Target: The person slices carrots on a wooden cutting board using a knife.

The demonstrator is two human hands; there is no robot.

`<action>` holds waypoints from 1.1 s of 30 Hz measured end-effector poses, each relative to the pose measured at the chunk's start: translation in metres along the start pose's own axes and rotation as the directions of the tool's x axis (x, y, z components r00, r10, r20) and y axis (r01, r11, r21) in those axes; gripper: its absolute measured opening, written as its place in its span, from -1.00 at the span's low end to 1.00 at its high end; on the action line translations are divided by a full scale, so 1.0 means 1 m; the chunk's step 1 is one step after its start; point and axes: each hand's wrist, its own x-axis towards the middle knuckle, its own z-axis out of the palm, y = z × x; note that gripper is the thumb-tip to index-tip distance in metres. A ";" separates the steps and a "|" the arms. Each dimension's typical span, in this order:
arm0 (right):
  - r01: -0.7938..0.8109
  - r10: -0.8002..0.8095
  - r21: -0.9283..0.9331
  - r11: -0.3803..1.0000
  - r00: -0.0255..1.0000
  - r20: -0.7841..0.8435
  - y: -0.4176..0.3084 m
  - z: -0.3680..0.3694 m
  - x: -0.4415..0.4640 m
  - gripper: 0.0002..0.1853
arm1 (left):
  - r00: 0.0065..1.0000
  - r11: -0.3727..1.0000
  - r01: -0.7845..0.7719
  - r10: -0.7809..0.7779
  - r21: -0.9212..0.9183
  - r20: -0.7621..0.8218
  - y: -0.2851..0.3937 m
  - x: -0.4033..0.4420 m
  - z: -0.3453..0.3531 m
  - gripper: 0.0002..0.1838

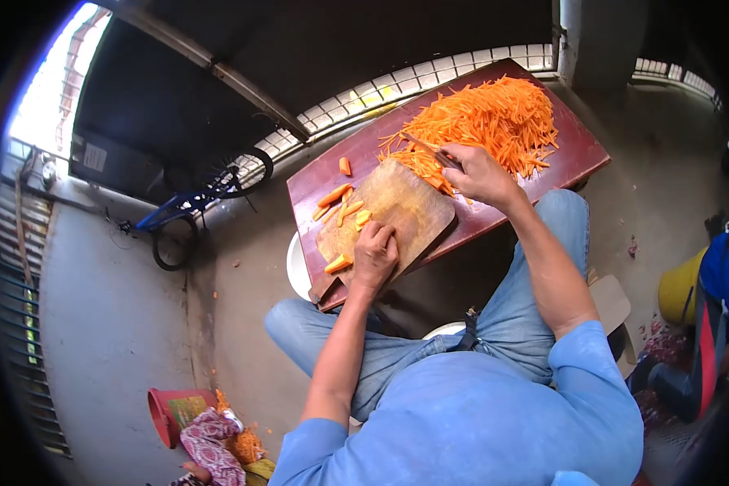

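A wooden cutting board lies at a slant on a dark red low table. My right hand is wrapped round the handle of a knife, whose blade points left over the edge of the shredded carrot. On the board rests my left hand, its fingers curled; whatever may be under them is hidden. A small carrot piece lies just by its fingertips. Carrot sticks and chunks are at the board's left side, and another carrot chunk sits near its lower left corner.
A big heap of carrot strips covers the table's far right part. A blue bicycle leans by the wall at left. On the floor are a red bucket and, at right, a yellow bucket. A person's patterned clothing shows at lower left.
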 end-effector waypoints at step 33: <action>-0.052 0.056 0.419 0.906 0.998 0.001 0.021 -0.003 0.012 -0.63 | 0.983 0.973 -0.181 0.178 0.146 0.034 0.039 0.112 0.077 -0.67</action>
